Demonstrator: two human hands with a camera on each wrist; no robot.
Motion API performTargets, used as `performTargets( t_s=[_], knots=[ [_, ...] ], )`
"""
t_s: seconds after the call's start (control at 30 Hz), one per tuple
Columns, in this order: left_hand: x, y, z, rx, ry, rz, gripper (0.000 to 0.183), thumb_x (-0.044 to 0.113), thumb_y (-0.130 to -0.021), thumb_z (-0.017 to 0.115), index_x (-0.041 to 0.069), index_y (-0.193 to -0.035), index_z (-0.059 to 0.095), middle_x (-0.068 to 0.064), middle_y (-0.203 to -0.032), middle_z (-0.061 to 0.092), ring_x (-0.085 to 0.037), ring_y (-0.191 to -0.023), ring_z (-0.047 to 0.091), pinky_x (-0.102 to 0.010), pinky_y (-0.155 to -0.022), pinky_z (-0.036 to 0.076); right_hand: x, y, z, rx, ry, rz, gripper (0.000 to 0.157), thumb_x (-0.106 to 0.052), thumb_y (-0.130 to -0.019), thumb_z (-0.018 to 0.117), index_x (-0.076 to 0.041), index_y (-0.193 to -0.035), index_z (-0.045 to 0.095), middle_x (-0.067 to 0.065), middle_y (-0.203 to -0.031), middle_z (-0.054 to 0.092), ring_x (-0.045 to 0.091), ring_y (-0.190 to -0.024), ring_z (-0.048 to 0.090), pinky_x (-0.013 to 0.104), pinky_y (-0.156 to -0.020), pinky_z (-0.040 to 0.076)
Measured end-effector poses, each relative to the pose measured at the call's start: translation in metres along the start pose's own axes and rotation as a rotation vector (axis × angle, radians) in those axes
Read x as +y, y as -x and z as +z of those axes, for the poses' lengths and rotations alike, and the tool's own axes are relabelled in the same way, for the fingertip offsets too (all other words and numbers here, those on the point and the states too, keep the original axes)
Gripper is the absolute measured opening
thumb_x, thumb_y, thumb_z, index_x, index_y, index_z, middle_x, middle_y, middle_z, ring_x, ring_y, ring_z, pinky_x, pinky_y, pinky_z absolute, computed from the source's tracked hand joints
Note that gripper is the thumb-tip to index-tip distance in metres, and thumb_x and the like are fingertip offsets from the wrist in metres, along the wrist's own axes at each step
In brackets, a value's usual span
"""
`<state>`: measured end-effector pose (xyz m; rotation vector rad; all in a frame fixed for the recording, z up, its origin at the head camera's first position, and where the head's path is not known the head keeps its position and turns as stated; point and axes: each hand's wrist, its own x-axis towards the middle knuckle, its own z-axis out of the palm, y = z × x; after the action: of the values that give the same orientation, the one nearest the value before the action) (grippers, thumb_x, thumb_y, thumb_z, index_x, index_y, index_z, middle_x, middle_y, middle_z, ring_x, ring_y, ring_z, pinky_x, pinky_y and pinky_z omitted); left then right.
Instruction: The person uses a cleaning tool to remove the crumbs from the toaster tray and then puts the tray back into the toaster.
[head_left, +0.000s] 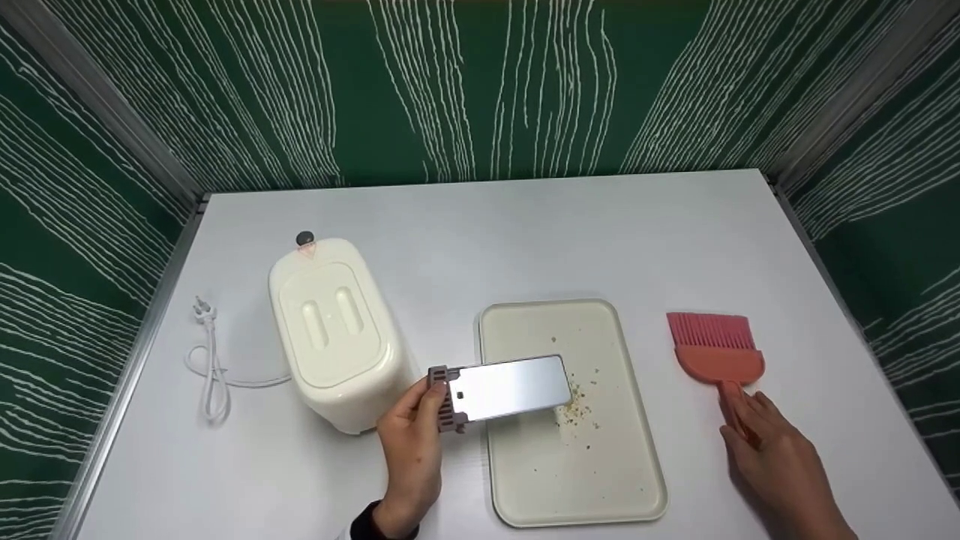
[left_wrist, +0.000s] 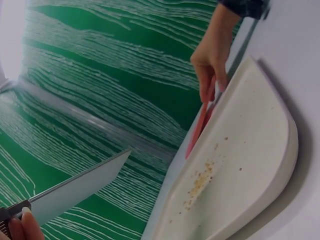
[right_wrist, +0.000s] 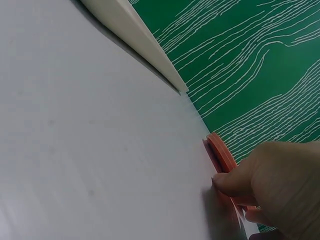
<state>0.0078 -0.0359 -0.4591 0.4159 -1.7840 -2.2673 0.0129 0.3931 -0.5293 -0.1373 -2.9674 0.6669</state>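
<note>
My left hand (head_left: 411,446) grips the brown slotted end of a shiny metal crumb tray (head_left: 514,388), thumb on top. The crumb tray is held over a cream rectangular tray (head_left: 555,491), its far end beside a small heap of crumbs (head_left: 576,409). In the left wrist view its plate (left_wrist: 82,190) appears raised above the table. To the right, my right hand (head_left: 784,461) holds the handle of a red brush (head_left: 720,364) with pink bristles pointing away from me. The right wrist view shows the thumb against the brush handle, close to the tabletop.
A cream toaster (head_left: 330,322) with a lid over its top stands left of the tray. Its white cord and plug (head_left: 212,360) lie on the table further left. Green panels with white lines (head_left: 480,90) rise behind the white table (head_left: 480,247) and at both sides.
</note>
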Motion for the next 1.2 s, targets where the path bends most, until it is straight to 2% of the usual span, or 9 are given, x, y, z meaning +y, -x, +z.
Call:
performTargets(
  t_s=[0.1, 0.23, 0.43, 0.67, 0.77, 0.87, 1.0, 1.07, 1.2],
  knots=[
    [-0.001, 0.001, -0.001, -0.018, 0.019, 0.006, 0.025, 0.002, -0.101, 0.059, -0.012, -0.118, 0.070, -0.018, -0.089, 0.074, -0.021, -0.066, 0.067, -0.030, -0.055, 0.057, -0.001, 0.001, 0.000, -0.014, 0.002, 0.011, 0.069, 0.001, -0.090, 0.076, 0.001, -0.153, 0.047, 0.036, -0.145, 0.051, 0.059, -0.136, 0.043, 0.076, -0.099, 0.039],
    [-0.002, 0.002, -0.001, -0.066, 0.089, 0.002, 0.026, -0.001, -0.099, 0.059, -0.016, -0.119, 0.066, -0.021, -0.095, 0.074, -0.019, -0.069, 0.067, -0.029, -0.056, 0.056, -0.002, 0.001, -0.001, -0.015, -0.011, 0.018, 0.063, -0.001, -0.090, 0.077, 0.008, -0.147, 0.051, 0.036, -0.142, 0.053, 0.059, -0.134, 0.045, 0.076, -0.099, 0.040],
    [-0.002, 0.003, -0.002, -0.118, 0.169, -0.079, 0.028, -0.006, -0.094, 0.061, -0.018, -0.119, 0.057, -0.021, -0.094, 0.074, -0.018, -0.069, 0.066, -0.026, -0.058, 0.054, -0.005, -0.002, -0.004, -0.030, -0.011, 0.055, 0.058, -0.003, -0.091, 0.077, 0.014, -0.142, 0.054, 0.039, -0.140, 0.053, 0.059, -0.134, 0.045, 0.074, -0.102, 0.038],
    [-0.004, 0.006, -0.003, -0.204, 0.162, -0.108, 0.033, -0.008, -0.091, 0.061, -0.015, -0.121, 0.051, -0.025, -0.100, 0.074, -0.020, -0.074, 0.070, -0.029, -0.064, 0.058, -0.035, -0.002, -0.012, 0.144, -0.076, -0.082, 0.049, -0.004, -0.092, 0.077, 0.014, -0.135, 0.061, 0.036, -0.139, 0.057, 0.057, -0.132, 0.050, 0.071, -0.115, 0.029],
    [-0.005, 0.007, -0.003, -0.237, 0.154, -0.113, 0.033, -0.010, -0.089, 0.062, -0.013, -0.120, 0.049, -0.027, -0.101, 0.074, -0.021, -0.079, 0.073, -0.030, -0.067, 0.059, -0.057, -0.001, -0.014, 0.170, -0.147, -0.125, 0.048, -0.007, -0.094, 0.077, 0.009, -0.137, 0.063, 0.032, -0.143, 0.057, 0.053, -0.135, 0.051, 0.065, -0.121, 0.024],
    [-0.006, 0.008, -0.002, -0.253, 0.157, -0.125, 0.035, -0.011, -0.087, 0.063, -0.011, -0.118, 0.047, -0.028, -0.100, 0.073, -0.022, -0.083, 0.075, -0.031, -0.071, 0.061, -0.079, -0.002, -0.010, 0.194, -0.254, -0.198, 0.048, -0.002, -0.090, 0.080, 0.004, -0.135, 0.066, 0.026, -0.142, 0.061, 0.035, -0.136, 0.055, 0.038, -0.124, 0.028],
    [-0.006, 0.010, 0.001, -0.280, 0.167, -0.139, 0.037, -0.013, -0.084, 0.063, -0.009, -0.116, 0.044, -0.029, -0.099, 0.073, -0.025, -0.087, 0.076, -0.035, -0.075, 0.062, -0.107, -0.003, -0.003, 0.202, -0.395, -0.326, 0.053, 0.010, -0.082, 0.083, 0.001, -0.132, 0.069, 0.020, -0.138, 0.066, 0.001, -0.135, 0.053, 0.007, -0.109, 0.031],
    [-0.007, 0.012, 0.002, -0.300, 0.171, -0.147, 0.038, -0.013, -0.083, 0.064, -0.007, -0.114, 0.043, -0.027, -0.099, 0.073, -0.026, -0.088, 0.076, -0.036, -0.076, 0.063, -0.119, -0.002, -0.001, 0.177, -0.449, -0.367, 0.055, 0.013, -0.081, 0.082, 0.000, -0.133, 0.069, 0.018, -0.138, 0.066, -0.007, -0.134, 0.049, 0.007, -0.107, 0.034],
    [-0.007, 0.015, 0.004, -0.336, 0.174, -0.164, 0.039, -0.014, -0.083, 0.064, -0.004, -0.113, 0.042, -0.025, -0.101, 0.072, -0.027, -0.092, 0.076, -0.039, -0.079, 0.063, -0.141, 0.001, 0.003, 0.085, -0.519, -0.386, 0.054, 0.011, -0.084, 0.081, -0.006, -0.134, 0.070, 0.010, -0.132, 0.071, 0.002, -0.126, 0.060, 0.010, -0.104, 0.040]
  ],
)
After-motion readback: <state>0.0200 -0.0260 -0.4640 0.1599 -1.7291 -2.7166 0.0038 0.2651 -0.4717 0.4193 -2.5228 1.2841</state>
